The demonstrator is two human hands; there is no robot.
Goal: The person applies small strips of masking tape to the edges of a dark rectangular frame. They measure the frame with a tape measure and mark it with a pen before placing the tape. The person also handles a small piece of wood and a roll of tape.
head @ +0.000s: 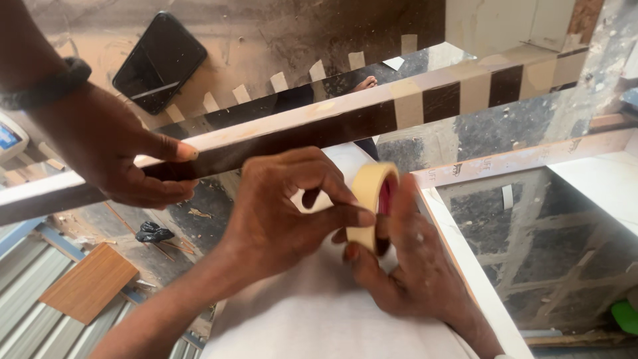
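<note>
- Long edge-banded strip (319, 126): runs across the view; landmark.
- Phone (159, 61): behind the strip, toward its left end.
- A co-worker's hand (126, 159): on the strip, left part.
- Left hand (286, 213), right hand (412, 266), tape roll (373, 203) between them: before the strip.
- Small board (90, 282): far before the strip, left.

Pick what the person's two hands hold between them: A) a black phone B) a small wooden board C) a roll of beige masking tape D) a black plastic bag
C: the left hand and right hand both grip the roll of beige masking tape, the left thumb and fingers pinching at its rim. A co-worker's hand holds the long dark strip above.
</note>
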